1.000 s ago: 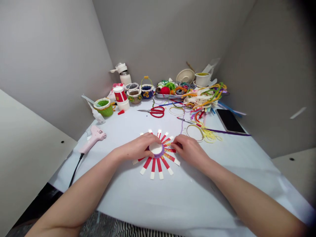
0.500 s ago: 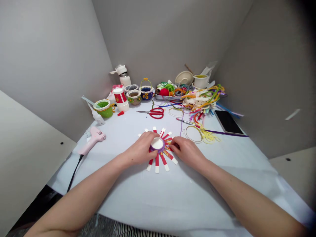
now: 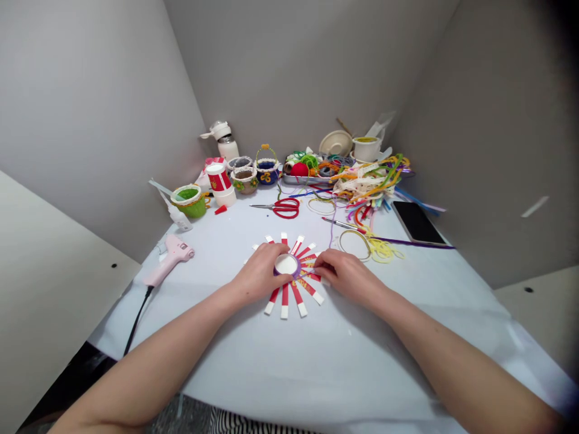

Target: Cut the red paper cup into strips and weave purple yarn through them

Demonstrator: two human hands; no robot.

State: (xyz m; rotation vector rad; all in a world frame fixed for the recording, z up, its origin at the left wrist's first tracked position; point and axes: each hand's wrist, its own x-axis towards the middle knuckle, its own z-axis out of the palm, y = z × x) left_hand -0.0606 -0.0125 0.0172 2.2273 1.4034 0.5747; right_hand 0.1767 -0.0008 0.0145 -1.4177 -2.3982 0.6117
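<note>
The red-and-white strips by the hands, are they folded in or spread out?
Spread out. The strips fan outward around the white round base, like sun rays; the left hand hides parts of some.

This looks like a craft workshop, laid out as a small booth, with grey partition walls (image 3: 307, 66) at ten, twelve and two o'clock around a pale-covered table (image 3: 353, 367). From the table's middle, a pink glue gun (image 3: 169, 259) lies at nine, small decorated baskets (image 3: 245, 184) stand at eleven, red-handled scissors (image 3: 286, 208) lie at twelve, and colourful strips (image 3: 366, 182) are heaped at one.
</note>
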